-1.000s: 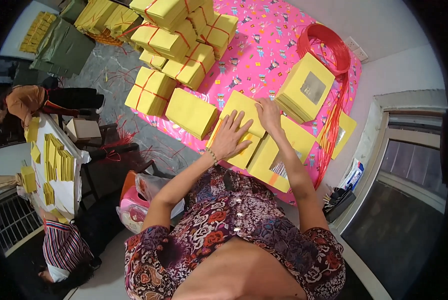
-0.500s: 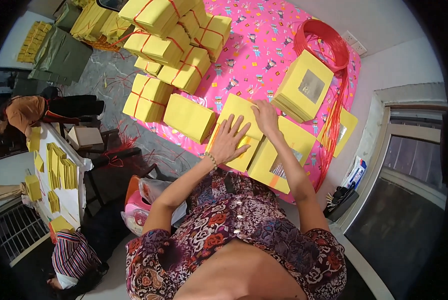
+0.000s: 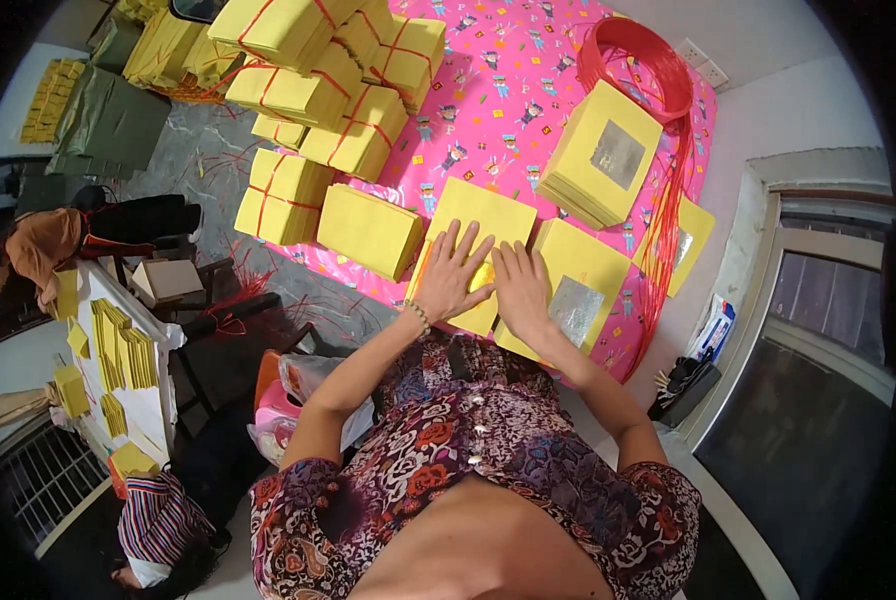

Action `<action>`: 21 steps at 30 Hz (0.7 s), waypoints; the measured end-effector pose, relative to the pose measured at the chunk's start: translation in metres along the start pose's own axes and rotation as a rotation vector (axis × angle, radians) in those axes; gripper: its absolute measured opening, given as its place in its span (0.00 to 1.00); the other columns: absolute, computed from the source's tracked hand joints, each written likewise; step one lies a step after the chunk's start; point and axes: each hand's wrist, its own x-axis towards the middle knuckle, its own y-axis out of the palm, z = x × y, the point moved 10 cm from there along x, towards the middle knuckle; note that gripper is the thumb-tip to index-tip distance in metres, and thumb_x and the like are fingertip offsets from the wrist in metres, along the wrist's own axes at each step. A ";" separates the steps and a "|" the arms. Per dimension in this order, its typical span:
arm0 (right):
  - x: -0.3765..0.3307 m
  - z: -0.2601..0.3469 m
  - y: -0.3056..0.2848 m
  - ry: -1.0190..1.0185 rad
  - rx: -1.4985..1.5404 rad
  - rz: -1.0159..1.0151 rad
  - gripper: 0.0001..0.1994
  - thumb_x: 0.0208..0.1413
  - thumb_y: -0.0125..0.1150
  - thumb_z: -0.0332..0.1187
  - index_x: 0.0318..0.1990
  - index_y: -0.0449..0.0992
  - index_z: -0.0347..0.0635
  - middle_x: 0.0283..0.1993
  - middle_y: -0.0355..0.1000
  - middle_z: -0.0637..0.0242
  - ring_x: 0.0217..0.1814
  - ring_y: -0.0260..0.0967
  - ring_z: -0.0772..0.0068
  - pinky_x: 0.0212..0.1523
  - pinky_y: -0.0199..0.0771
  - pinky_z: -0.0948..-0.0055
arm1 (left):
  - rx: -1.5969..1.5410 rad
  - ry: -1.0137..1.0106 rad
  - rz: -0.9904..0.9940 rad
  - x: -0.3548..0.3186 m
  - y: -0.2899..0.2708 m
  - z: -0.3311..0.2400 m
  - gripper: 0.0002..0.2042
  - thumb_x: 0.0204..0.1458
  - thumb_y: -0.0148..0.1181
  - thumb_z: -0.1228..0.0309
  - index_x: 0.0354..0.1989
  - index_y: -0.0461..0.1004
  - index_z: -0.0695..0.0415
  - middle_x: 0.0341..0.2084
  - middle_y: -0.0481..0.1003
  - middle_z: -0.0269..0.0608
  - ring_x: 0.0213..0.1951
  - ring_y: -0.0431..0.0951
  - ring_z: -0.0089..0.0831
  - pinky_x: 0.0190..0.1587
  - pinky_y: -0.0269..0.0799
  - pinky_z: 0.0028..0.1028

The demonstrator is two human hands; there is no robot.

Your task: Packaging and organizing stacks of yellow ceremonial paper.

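Yellow paper envelope (image 3: 484,205) lies flat right under the fingers on the pink printed tabletop (image 3: 488,120), its far part reaching out past the fingertips, near part below the palms. Left hand (image 3: 446,285): fingers spread wide, palm down, pressing, nothing gripped. Right hand (image 3: 523,295): fingers straight, close together, laid flat near the envelope's right edge, nothing pinched. Shiny orange-yellow patch shows between left thumb and right hand. Single piece or pile underneath, can't tell; hands cover it. Left of the left fingers, just beside: plain yellow stack (image 3: 370,230); farther left, red-strapped bundles (image 3: 286,197). Right of the right fingers: yellow packet with silver panel (image 3: 596,252), close by; beyond the fingertips to the right, thicker windowed stack (image 3: 576,140), with red strap coil (image 3: 676,95) past it. Handling, judged by look: light, thin card-like paper, fairly stiff when flat but easily creased; smooth face likely slides under a light push, and the shiny patch may be slick. Best hold: pinch by the far corners or side edges, flat palm steadying the middle, no squeezing across the face.
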 end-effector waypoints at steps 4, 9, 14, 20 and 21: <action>-0.009 -0.002 0.012 -0.014 -0.016 -0.005 0.28 0.54 0.53 0.29 0.64 0.63 0.32 0.69 0.59 0.50 0.73 0.51 0.49 0.71 0.47 0.48 | 0.000 0.007 0.001 -0.002 -0.001 -0.001 0.39 0.56 0.51 0.43 0.73 0.51 0.47 0.73 0.46 0.49 0.73 0.40 0.58 0.71 0.41 0.53; -0.017 -0.005 0.026 -0.001 -0.024 0.091 0.34 0.54 0.54 0.30 0.70 0.56 0.37 0.74 0.50 0.55 0.78 0.43 0.53 0.73 0.41 0.47 | 0.010 -0.003 0.010 -0.005 0.003 -0.002 0.39 0.56 0.50 0.42 0.73 0.51 0.47 0.73 0.46 0.50 0.73 0.40 0.58 0.71 0.41 0.54; -0.016 -0.010 0.033 -0.014 -0.086 0.161 0.34 0.56 0.53 0.34 0.71 0.53 0.39 0.76 0.48 0.58 0.79 0.40 0.56 0.75 0.35 0.47 | 0.001 -0.003 0.016 -0.002 0.006 -0.002 0.39 0.56 0.50 0.42 0.73 0.51 0.48 0.72 0.46 0.50 0.73 0.40 0.58 0.71 0.41 0.54; -0.009 -0.005 0.036 -0.034 -0.168 0.222 0.37 0.59 0.52 0.44 0.73 0.50 0.41 0.78 0.42 0.60 0.80 0.35 0.59 0.76 0.28 0.47 | -0.098 0.023 -0.039 -0.005 -0.006 0.012 0.38 0.56 0.50 0.42 0.72 0.54 0.49 0.72 0.48 0.52 0.72 0.43 0.58 0.71 0.41 0.53; -0.007 -0.004 0.035 -0.024 -0.143 0.246 0.38 0.59 0.52 0.47 0.73 0.49 0.41 0.78 0.41 0.61 0.80 0.34 0.59 0.76 0.28 0.47 | -0.062 0.019 -0.049 -0.009 -0.011 0.015 0.39 0.55 0.51 0.42 0.71 0.55 0.49 0.71 0.50 0.53 0.72 0.45 0.57 0.71 0.42 0.53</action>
